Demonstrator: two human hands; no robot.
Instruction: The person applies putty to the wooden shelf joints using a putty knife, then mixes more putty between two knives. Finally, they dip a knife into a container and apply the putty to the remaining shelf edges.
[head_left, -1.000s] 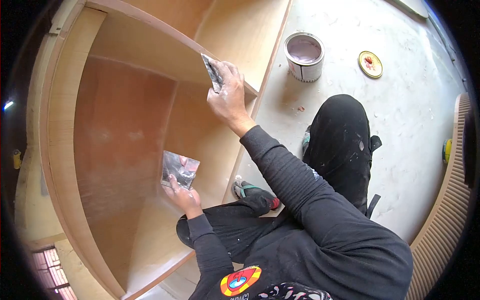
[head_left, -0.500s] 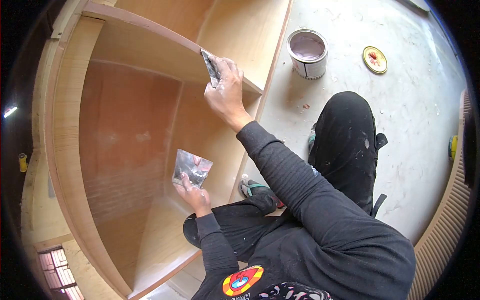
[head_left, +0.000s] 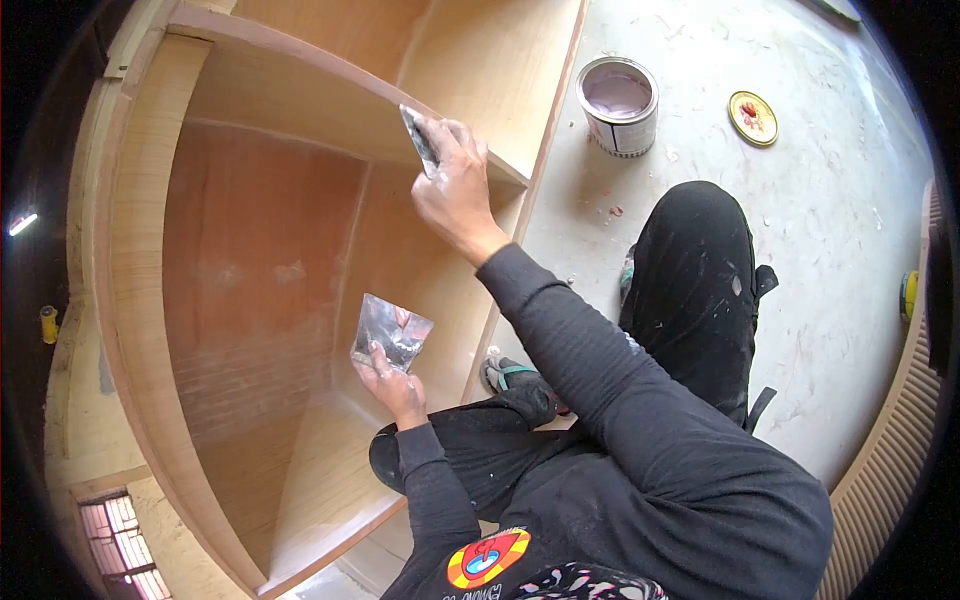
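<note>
My right hand [head_left: 456, 180] grips a thin metal putty blade [head_left: 419, 141], its edge against the front edge of the divider [head_left: 340, 72] in a wooden cabinet [head_left: 130, 270]. Pale filler smears the fingers. Lower down, my left hand [head_left: 391, 385] pinches a square metal plate [head_left: 393, 330] with the thumb on its face. Light putty streaks and a pinkish patch show on that plate. It is held in front of the cabinet's open compartment, apart from the right hand.
An open can of pinkish putty [head_left: 619, 108] stands on the grey floor beside the cabinet. Its round lid [head_left: 753, 118] lies to the right, with reddish residue. My bent knee [head_left: 695, 260] is below the can. A ribbed panel [head_left: 880, 450] runs along the right.
The right hand and its blade have shifted slightly down along the divider's edge. The left hand with the plate sits slightly further right; the whole view has also shifted a little.
</note>
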